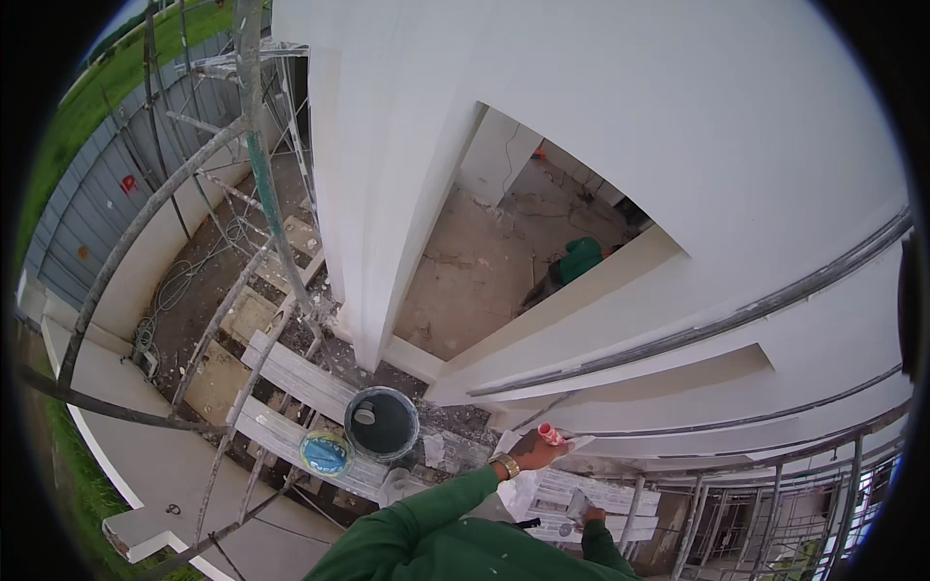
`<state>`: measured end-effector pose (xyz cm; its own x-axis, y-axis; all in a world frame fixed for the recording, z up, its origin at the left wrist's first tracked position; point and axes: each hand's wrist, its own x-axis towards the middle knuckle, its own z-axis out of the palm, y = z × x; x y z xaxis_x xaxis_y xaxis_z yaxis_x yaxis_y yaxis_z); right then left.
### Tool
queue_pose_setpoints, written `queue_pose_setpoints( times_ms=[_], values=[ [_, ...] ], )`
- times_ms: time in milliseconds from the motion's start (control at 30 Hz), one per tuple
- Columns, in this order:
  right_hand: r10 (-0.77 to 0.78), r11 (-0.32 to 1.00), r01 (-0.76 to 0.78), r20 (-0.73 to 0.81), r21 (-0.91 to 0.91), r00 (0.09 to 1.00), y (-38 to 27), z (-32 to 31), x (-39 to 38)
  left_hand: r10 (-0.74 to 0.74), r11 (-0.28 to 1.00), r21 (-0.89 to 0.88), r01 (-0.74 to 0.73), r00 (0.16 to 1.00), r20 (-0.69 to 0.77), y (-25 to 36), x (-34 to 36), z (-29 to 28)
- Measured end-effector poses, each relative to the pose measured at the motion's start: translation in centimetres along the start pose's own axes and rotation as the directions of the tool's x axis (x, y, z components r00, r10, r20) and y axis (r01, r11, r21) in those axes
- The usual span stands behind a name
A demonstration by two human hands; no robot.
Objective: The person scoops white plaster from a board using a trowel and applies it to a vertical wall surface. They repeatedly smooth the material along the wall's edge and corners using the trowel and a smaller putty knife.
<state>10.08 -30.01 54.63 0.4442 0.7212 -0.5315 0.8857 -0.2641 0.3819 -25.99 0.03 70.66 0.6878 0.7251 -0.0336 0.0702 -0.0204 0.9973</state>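
Left hand (535, 451) gripping pink-handled tool (551, 435), pressed to white wall ledge (620, 426) for reach. Right hand (591, 515) low by scaffold planks (291, 378), grip unclear. Dark bucket (382, 423) and blue lid (325, 452) parked close on planks.

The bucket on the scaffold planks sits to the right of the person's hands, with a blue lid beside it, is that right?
Not quite. In the head view the bucket sits to the left of the left hand and right hand, not the right. It does stand on the scaffold planks, with the blue lid beside it.
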Motion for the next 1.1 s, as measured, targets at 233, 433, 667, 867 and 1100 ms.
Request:
queue_pose_setpoints(
  times_ms=[233,433,667,867,1100],
  values=[
    [0.085,-0.509,-0.487,0.605,0.709,0.792,-11.0,-9.7,-5.8,-0.374,0.921,0.089,0.379,0.925,-0.067,-14.0,-4.0,2.1],
    [-0.194,-0.843,-0.44,0.587,0.31,0.786,-19.8,3.0,-2.6,-0.538,0.833,0.165,0.528,0.843,0.019,-20.0,-6.3,3.1],
    [-0.228,-0.973,-0.214,0.537,-0.09,0.812,-28.0,7.0,4.4,-0.783,0.584,0.19,0.789,0.609,-0.126,-31.0,-6.2,6.5],
    [-0.347,-0.933,-0.231,0.518,-0.277,0.782,-30.5,13.0,4.5,-0.943,0.331,-0.563,0.757,0.29,-0.164,-38.0,-8.0,11.6],
    [-0.379,-0.914,-0.201,0.565,-0.352,0.733,-26.7,16.7,5.7,-0.967,0.238,-0.741,0.628,0.228,-0.117,-38.6,-6.5,16.1]
  ],
)
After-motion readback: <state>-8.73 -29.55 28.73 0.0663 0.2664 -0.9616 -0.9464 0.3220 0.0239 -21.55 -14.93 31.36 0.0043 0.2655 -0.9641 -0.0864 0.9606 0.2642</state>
